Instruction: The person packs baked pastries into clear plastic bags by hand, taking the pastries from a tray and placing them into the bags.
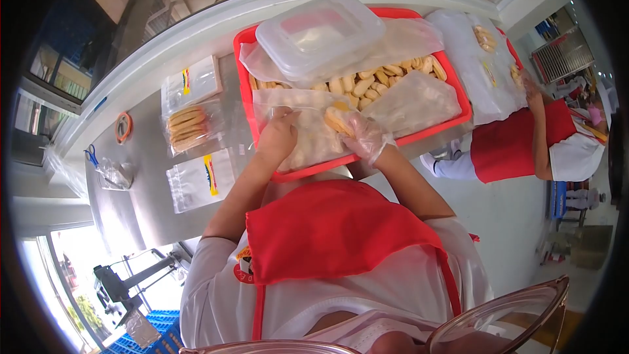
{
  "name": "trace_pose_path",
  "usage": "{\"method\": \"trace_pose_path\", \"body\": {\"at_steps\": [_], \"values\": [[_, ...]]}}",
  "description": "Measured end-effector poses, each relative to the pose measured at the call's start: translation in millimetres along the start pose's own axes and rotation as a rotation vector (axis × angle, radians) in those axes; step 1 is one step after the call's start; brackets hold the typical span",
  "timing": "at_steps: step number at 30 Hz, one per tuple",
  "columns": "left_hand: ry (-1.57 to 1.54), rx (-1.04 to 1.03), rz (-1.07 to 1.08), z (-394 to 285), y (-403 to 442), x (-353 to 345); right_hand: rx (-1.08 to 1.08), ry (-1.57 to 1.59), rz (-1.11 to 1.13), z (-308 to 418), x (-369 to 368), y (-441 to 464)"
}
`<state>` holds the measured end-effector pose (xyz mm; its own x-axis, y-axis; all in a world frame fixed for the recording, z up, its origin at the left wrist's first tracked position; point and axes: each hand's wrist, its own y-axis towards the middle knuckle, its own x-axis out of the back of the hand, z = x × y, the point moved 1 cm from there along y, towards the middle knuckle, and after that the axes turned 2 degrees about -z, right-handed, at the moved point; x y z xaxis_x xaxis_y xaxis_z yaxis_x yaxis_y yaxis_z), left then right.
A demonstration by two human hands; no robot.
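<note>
My right hand (365, 134), in a clear plastic glove, is closed around a few ladyfinger biscuits (338, 118). My left hand (280, 134) is bare, its fingers pinched at the edge of a clear plastic bag (306, 101) beside those biscuits. Where bag and liner overlap, their outlines are hard to separate. Both hands are over the near side of a red tray (466, 101), which is lined with translucent sheets. Many loose ladyfingers (364, 85) lie in it, partly covered by the liner. A translucent plastic container (321, 36) rests on the tray's far side.
Left of the tray lie a filled biscuit pack (188, 126) and flat labelled bags (202, 180) on the metal table (141, 137). Farther left are an orange tape roll (123, 127) and blue-handled scissors (91, 155). A co-worker in a red apron (517, 144) stands at right by another plastic-covered tray (468, 59).
</note>
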<state>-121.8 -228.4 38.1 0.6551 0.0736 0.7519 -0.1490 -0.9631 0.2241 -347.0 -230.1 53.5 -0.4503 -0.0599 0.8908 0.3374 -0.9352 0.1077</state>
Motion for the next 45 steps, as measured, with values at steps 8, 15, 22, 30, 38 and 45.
{"method": "trace_pose_path", "body": {"at_steps": [8,15,22,30,38,45], "values": [[-0.031,0.032,-0.004,-1.0,0.0,-0.7,-0.388,0.161,0.022,7.9,14.6,13.4],[-0.025,0.013,-0.014,1.0,0.1,-2.0,-0.323,0.19,0.15,8.7,12.9,11.6],[-0.119,-0.003,-0.115,3.0,1.8,-1.0,-0.232,0.26,0.148,-16.6,2.2,8.5],[-0.166,0.144,0.045,-2.5,2.9,0.8,0.115,0.289,0.056,-14.1,-9.5,5.8],[-0.092,0.082,0.035,-3.0,1.6,0.0,0.06,0.403,0.093,1.4,2.8,2.9],[-0.18,-0.036,-0.069,1.8,3.5,-2.9,-0.346,1.501,0.177,49.7,32.6,-2.8]]}}
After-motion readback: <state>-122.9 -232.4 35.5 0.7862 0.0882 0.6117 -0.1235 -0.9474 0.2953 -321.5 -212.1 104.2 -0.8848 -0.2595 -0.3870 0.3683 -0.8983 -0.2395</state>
